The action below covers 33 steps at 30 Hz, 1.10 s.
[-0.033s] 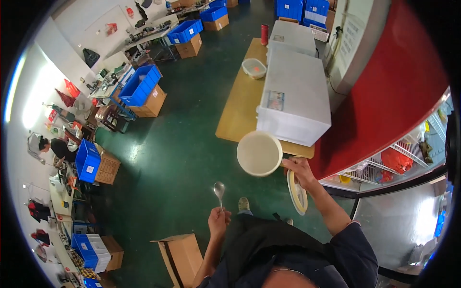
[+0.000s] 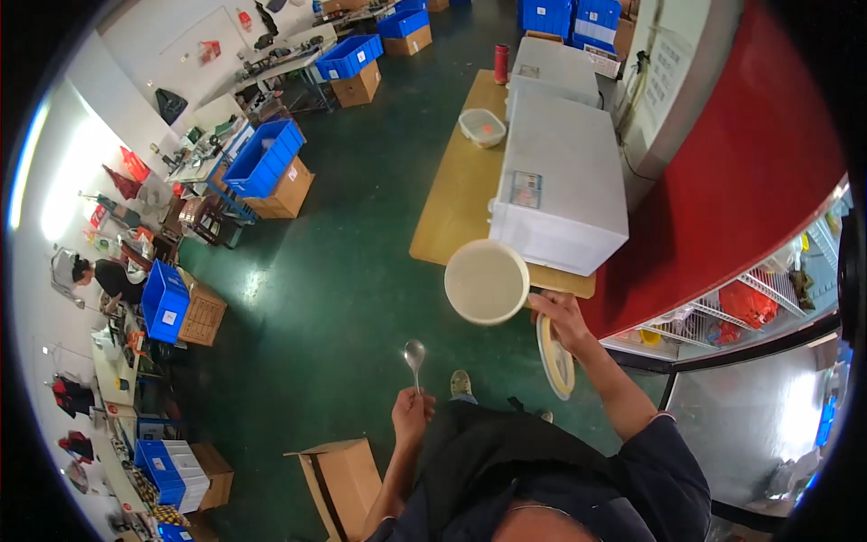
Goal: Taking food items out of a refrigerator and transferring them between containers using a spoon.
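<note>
My left hand [image 2: 413, 415] is closed around the handle of a metal spoon [image 2: 414, 354], its bowl pointing up and away from me. My right hand [image 2: 558, 316] grips a round cream bowl [image 2: 487, 283] by its right side, and no contents can be made out inside it. The same hand holds a lid [image 2: 554, 358] with a pale yellow rim, which hangs tilted below the fingers. Both hands are in the air over the green floor. How the right fingers share the bowl and the lid is partly hidden.
A tan table [image 2: 449, 212] ahead carries a white appliance [image 2: 564, 172], a clear food container [image 2: 482, 129] and a red flask [image 2: 501, 65]. To my right stands a red-sided display fridge [image 2: 695, 194] with wire shelves. An open carton [image 2: 348, 488] lies near my left arm. A person [image 2: 113, 282] sits far left.
The bowl has risen very slightly in view, and the lid has turned a little more edge-on. Both hands keep their hold.
</note>
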Each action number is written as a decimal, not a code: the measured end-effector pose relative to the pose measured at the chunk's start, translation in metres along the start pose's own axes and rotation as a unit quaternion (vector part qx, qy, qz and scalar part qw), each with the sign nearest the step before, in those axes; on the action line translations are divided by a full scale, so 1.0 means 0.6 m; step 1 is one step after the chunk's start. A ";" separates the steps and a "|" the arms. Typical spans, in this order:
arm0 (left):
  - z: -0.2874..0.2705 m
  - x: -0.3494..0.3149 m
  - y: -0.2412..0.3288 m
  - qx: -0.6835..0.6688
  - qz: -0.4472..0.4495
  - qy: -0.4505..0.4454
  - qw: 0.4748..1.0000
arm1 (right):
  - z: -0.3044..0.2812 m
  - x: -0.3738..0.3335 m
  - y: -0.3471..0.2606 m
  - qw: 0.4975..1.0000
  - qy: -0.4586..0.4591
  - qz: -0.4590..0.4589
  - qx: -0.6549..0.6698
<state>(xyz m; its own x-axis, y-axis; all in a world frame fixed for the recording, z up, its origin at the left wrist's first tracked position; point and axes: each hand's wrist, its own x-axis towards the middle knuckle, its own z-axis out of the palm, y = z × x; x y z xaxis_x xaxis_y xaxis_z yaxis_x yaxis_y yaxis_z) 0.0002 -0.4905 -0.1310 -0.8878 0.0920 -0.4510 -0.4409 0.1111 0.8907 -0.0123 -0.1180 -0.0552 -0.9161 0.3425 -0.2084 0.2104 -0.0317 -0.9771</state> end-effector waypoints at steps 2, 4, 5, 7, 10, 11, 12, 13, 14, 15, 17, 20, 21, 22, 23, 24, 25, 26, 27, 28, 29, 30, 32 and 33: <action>-0.029 0.030 0.017 0.007 0.007 -0.019 1.000 | 0.076 0.059 0.027 0.998 0.017 -0.010 0.061; -0.068 0.061 0.029 -0.019 -0.001 -0.015 1.000 | 0.149 0.123 0.072 0.976 0.148 -0.082 0.140; -0.103 0.065 0.034 -0.021 -0.004 0.006 1.000 | 0.179 0.127 0.045 0.989 0.066 -0.012 0.128; -0.140 0.081 0.059 0.002 0.001 0.020 1.000 | 0.213 0.187 0.090 0.991 0.083 0.014 0.102; -0.181 0.103 0.066 0.020 0.009 0.052 0.998 | 0.239 0.310 0.227 0.976 0.148 -0.143 -0.070; -0.191 0.109 0.059 0.013 0.006 0.076 0.997 | 0.241 0.342 0.260 0.906 0.192 -0.322 -0.199; -0.207 0.110 0.045 0.022 0.002 0.089 0.996 | 0.256 0.356 0.274 0.921 0.177 -0.284 -0.201; -0.220 0.106 0.039 0.032 -0.003 0.101 0.994 | 0.264 0.366 0.282 0.933 0.162 -0.246 -0.206; -0.235 0.087 0.038 0.020 -0.009 0.156 0.988 | 0.279 0.377 0.272 0.815 0.157 -0.450 -0.329; -0.235 0.080 0.044 0.014 -0.015 0.157 0.987 | 0.282 0.401 0.269 0.847 0.079 -0.408 -0.331; -0.219 0.100 0.056 0.001 -0.012 0.141 0.990 | 0.239 0.464 0.311 0.983 0.122 -0.058 0.123; -0.234 0.069 0.046 -0.021 -0.045 0.183 0.982 | 0.338 0.466 0.245 0.991 0.097 -0.040 0.086; -0.229 0.070 0.052 -0.032 -0.051 0.189 0.980 | 0.358 0.477 0.233 0.992 0.084 -0.044 0.088; -0.226 0.075 0.059 -0.042 -0.058 0.194 0.978 | 0.373 0.488 0.220 0.974 0.140 -0.021 0.176; -0.219 0.085 0.070 -0.047 -0.054 0.199 0.977 | 0.376 0.503 0.218 0.944 0.199 0.004 0.262; -0.213 0.095 0.082 -0.039 -0.056 0.201 0.977 | 0.377 0.517 0.219 0.946 0.192 0.002 0.262; -0.209 0.108 0.092 -0.030 -0.059 0.202 0.977 | 0.381 0.529 0.221 0.939 0.201 0.007 0.277; -0.205 0.118 0.096 -0.034 -0.059 0.208 0.976 | 0.382 0.539 0.229 0.933 0.209 0.014 0.292; -0.201 0.136 0.101 -0.043 -0.050 0.198 0.978 | 0.374 0.558 0.240 0.938 0.242 0.031 0.247; -0.198 0.152 0.105 -0.052 -0.041 0.190 0.980 | 0.367 0.574 0.253 0.938 0.241 0.030 0.247; -0.197 0.163 0.115 -0.052 -0.042 0.193 0.979 | 0.372 0.585 0.260 0.933 0.256 0.038 0.249; -0.195 0.171 0.127 -0.056 -0.043 0.187 0.980 | 0.380 0.596 0.267 0.928 0.270 0.047 0.251; -0.201 0.186 0.135 -0.060 -0.047 0.184 0.980 | 0.388 0.611 0.279 0.929 0.250 0.051 0.268; -0.203 0.197 0.135 -0.054 -0.037 0.172 0.983 | 0.378 0.630 0.292 0.931 0.275 0.045 0.236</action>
<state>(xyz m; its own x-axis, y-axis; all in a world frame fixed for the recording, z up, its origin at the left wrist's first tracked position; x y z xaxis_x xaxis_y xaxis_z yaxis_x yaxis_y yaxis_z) -0.1565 -0.5913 -0.1048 -0.8367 -0.2547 -0.4848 -0.5008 -0.0024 0.8656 -0.3990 -0.2069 -0.3148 -0.5610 0.7436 -0.3639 -0.0148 -0.4485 -0.8937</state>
